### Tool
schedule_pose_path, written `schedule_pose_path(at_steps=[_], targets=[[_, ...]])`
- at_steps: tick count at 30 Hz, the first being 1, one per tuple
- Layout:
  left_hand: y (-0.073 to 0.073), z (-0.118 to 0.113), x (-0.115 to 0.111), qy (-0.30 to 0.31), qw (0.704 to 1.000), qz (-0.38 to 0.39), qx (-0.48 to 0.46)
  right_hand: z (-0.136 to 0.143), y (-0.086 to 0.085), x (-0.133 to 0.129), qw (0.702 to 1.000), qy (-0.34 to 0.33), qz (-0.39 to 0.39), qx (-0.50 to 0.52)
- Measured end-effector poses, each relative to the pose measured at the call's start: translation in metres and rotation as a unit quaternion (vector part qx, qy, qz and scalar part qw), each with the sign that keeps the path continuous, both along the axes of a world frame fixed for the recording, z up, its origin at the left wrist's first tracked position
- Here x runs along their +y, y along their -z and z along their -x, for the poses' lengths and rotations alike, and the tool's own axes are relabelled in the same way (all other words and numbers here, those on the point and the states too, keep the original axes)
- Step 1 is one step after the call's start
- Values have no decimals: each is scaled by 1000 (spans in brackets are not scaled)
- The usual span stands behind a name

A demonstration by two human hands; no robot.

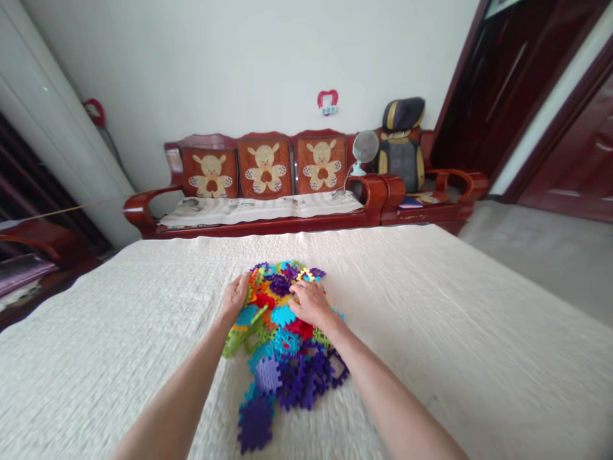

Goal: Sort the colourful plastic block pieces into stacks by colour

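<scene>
On the white quilted cover (440,319), a loose pile of toothed plastic pieces (299,328) spreads between the person's two hands, its long axis running from the near end, toward the wearer, to the far end. The left hand (235,294) rests along the far left edge of the pile, its fingertips tucked against or behind the pieces; whether they clasp one cannot be told. The right hand (313,303) reaches over the right side of the far half, fingers bent and thumb set apart from them, pointing inward to the left; whether anything is pinched beneath is hidden. The relation that matters most is across the pile: a bright blue piece (283,315) lies just beside the right thumb, on its left and slightly nearer the wearer, so the right hand is the closer of the two. A dark purple cluster (280,285) sits between the hands, just left of the right fingers. Both hands are well apart from the near end, where a lavender piece (269,375) and a flat purple piece (255,423) trail out between the forearms.
</scene>
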State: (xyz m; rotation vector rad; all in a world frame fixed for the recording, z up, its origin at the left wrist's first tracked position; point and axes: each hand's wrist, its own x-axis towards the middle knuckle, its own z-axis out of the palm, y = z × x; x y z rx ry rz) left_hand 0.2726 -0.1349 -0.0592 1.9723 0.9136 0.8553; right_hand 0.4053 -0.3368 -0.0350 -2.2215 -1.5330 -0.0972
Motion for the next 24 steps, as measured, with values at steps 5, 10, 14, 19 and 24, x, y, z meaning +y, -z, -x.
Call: schedule_pose_path(at_steps=[5, 10, 14, 19, 24], targets=[[-13, -34, -25, 39, 998, 21, -36, -23, 4, -22, 1000, 24, 12, 6], [-33, -52, -51, 81, 994, 46, -58, -34, 3, -47, 999, 40, 2, 20], [-48, -34, -55, 87, 989, 69, -101, -31, -3, -66, 998, 43, -27, 33], [-42, 24, -43, -12, 998, 19, -57, 6, -14, -81, 991, -15, -130, 39], [-17, 86, -48, -95, 995, -5, 14, 85, -18, -89, 975, -154, -157, 30]])
